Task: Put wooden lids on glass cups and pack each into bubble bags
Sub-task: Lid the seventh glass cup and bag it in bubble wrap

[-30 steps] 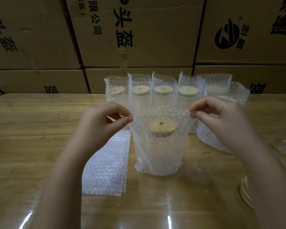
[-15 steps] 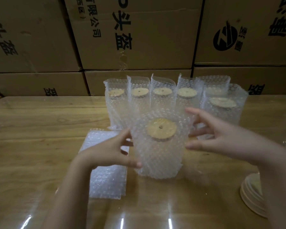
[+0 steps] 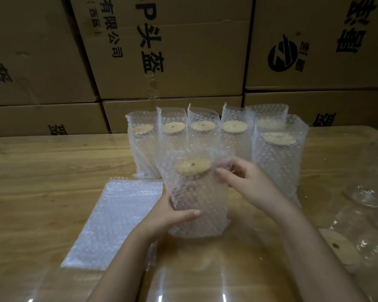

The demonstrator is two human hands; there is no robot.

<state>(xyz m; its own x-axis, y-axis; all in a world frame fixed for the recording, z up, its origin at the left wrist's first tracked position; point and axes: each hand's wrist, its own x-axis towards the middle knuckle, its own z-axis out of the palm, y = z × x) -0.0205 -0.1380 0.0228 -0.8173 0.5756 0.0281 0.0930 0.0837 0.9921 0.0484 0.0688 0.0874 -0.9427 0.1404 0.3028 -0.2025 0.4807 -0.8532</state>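
Bagged cup is at mid-table, just right of the flat bubble bags. You can see the round wooden lid through the cloudy wrap. Left hand grips its lower part, thumb across the front. Right hand has its fingers curled, pinching the bag's upper right side.

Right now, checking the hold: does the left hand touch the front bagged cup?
Touching: head view shows the left hand gripping the front bagged cup, thumb across it.
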